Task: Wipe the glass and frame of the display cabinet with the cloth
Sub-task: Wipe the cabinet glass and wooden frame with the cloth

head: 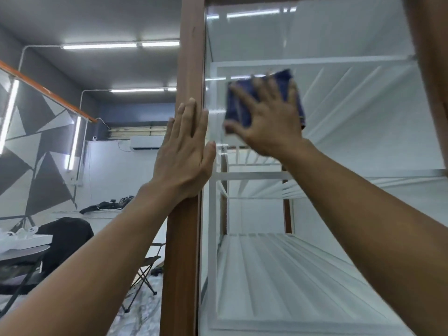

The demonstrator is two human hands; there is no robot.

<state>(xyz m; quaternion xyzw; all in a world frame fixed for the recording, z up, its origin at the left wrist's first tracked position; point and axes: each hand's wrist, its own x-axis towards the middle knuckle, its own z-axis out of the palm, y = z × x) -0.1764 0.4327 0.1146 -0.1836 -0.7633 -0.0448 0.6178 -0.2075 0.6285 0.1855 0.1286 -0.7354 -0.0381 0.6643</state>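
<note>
The blue cloth (266,98) lies flat against the cabinet glass (339,117), high up beside the brown frame (189,57). Your right hand (264,120) presses it there with fingers spread. Your left hand (186,151) rests flat on the frame, fingers together.

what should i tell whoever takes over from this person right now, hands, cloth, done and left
Left hand: open, flat against the brown wooden frame post, bracing; it holds nothing.
Right hand: fingers spread, pressing the dark blue cloth flat onto the glass, upper part of the pane, near the post. The hand is motion-blurred, so it is mid-wipe.
Cabinet: white shelves behind the glass appear empty.
Done: cannot tell which areas are already wiped; no streaks show.
Left: likely the rest of the pane lower down, then the frame, including the post under the left hand.
</note>
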